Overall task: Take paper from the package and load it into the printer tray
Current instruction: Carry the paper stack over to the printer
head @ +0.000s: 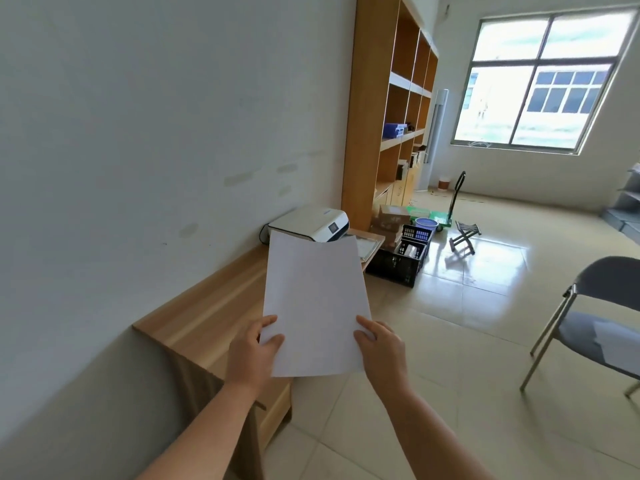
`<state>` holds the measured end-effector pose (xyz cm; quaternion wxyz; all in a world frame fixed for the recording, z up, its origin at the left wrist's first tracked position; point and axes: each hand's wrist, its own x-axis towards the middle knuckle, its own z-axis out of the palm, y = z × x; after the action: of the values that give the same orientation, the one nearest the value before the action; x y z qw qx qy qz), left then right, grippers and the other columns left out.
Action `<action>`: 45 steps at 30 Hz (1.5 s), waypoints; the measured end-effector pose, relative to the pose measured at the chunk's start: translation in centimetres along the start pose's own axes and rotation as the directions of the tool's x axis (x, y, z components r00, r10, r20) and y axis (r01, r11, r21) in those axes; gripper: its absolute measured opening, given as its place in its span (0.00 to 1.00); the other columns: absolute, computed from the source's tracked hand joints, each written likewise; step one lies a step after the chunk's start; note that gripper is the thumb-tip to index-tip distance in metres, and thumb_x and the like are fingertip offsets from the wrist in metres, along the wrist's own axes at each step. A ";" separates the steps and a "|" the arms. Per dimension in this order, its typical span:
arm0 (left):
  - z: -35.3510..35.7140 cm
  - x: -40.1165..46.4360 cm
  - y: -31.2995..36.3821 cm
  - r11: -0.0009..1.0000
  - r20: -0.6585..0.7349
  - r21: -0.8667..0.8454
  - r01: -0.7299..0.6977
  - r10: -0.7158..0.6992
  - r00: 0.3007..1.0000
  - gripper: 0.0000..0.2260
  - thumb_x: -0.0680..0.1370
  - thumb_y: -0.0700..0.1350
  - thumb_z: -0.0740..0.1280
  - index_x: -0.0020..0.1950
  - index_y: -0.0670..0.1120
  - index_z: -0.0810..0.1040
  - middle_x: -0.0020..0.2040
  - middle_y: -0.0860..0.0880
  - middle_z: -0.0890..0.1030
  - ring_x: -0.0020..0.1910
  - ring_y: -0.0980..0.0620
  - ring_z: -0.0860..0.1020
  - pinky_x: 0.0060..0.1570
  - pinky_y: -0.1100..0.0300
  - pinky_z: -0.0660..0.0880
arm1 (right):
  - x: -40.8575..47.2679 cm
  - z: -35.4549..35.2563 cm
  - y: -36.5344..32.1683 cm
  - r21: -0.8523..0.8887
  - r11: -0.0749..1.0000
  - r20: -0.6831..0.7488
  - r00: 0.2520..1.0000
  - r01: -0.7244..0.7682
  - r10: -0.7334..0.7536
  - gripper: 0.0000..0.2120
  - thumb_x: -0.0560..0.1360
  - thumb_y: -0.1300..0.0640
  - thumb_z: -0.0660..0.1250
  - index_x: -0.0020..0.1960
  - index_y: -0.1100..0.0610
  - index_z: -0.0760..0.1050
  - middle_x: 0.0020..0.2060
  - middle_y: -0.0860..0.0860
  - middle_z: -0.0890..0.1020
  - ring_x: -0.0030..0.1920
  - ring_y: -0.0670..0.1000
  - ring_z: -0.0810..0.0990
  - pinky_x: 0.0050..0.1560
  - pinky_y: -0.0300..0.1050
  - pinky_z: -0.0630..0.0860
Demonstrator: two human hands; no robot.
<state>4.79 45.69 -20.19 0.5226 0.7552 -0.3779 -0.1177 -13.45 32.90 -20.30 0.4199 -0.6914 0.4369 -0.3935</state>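
Observation:
I hold a thin stack of white paper point(315, 303) upright in front of me, over the wooden desk's edge. My left hand point(251, 351) grips its lower left edge, thumb on the front. My right hand point(382, 348) pinches its lower right edge. The white printer point(310, 223) sits at the far end of the desk point(207, 306) against the wall; the paper's top edge hides its front lower part. More white paper point(616, 341) lies on the seat of a grey chair at the right. The printer's tray is not visible.
A tall wooden bookshelf point(388, 109) stands past the printer. Black crates point(401, 258), cardboard boxes, a blue basin point(426, 223), a green hand trolley point(446, 209) and a small folding stool point(464, 235) sit on the tiled floor. The grey folding chair point(595, 327) is at my right.

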 end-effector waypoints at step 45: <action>50.1 53.8 7.8 0.996 -0.106 0.067 -0.054 0.061 0.992 0.19 0.74 0.40 0.71 0.65 0.47 0.74 0.71 0.50 0.69 0.67 0.54 0.67 0.66 0.54 0.68 | 71.3 -12.0 18.5 0.007 0.998 0.072 0.996 -0.062 0.061 0.16 0.78 0.62 0.64 0.65 0.57 0.75 0.58 0.48 0.76 0.49 0.40 0.75 0.39 0.20 0.70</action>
<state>9.53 -28.03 -23.06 0.5211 0.7654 -0.3743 -0.0493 -7.40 -41.44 -20.73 0.4504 -0.6892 0.4408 -0.3576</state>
